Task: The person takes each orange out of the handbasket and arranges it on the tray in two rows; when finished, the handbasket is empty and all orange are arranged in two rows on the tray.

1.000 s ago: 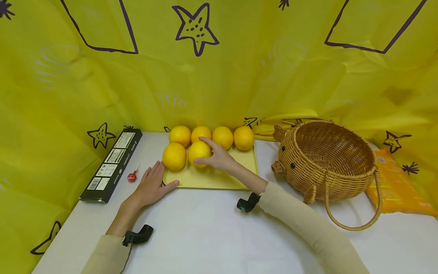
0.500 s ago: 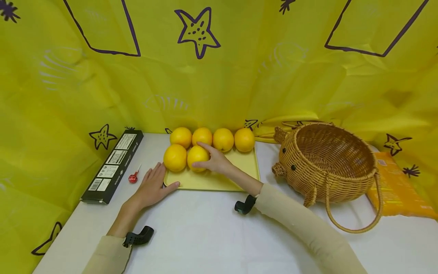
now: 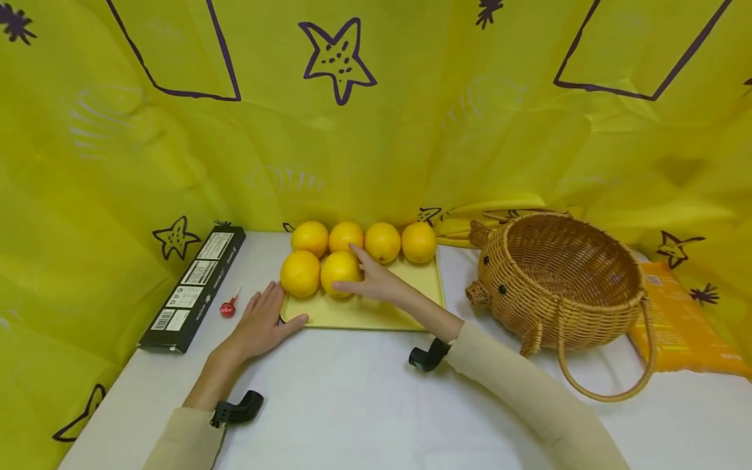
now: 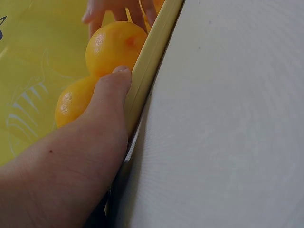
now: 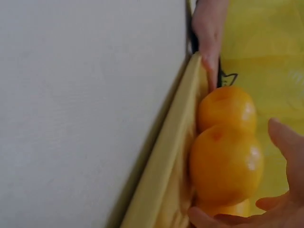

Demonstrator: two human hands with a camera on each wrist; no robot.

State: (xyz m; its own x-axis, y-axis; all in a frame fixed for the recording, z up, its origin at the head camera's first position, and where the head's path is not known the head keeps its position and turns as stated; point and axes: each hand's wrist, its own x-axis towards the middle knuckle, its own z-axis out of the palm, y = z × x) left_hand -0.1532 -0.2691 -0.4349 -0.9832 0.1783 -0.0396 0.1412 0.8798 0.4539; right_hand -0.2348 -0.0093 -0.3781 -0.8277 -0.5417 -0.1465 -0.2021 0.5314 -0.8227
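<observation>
Several oranges stand in two rows on a pale yellow tray (image 3: 376,316), a back row along its far edge and two in front at its left. My right hand (image 3: 378,277) is beside the right front orange (image 3: 339,273), thumb and forefinger spread around its right side. In the right wrist view the fingers (image 5: 287,142) stand apart from the near orange (image 5: 225,164). My left hand (image 3: 261,323) rests with straight fingers at the tray's left edge, its thumb along the front corner. The left front orange (image 3: 300,273) is close to its fingertips.
A long black box (image 3: 194,287) and a red lollipop (image 3: 228,308) lie left of the tray on the white table (image 3: 352,398). To the right stands a pig-shaped wicker basket (image 3: 529,307), its handle hanging forward. An orange packet (image 3: 681,333) lies behind it. Yellow cloth (image 3: 376,143) hangs at the back.
The right front orange has shifted slightly left, up against its neighbour. My right hand has loosened from it and drawn back a little to the right. The left hand has stayed put.
</observation>
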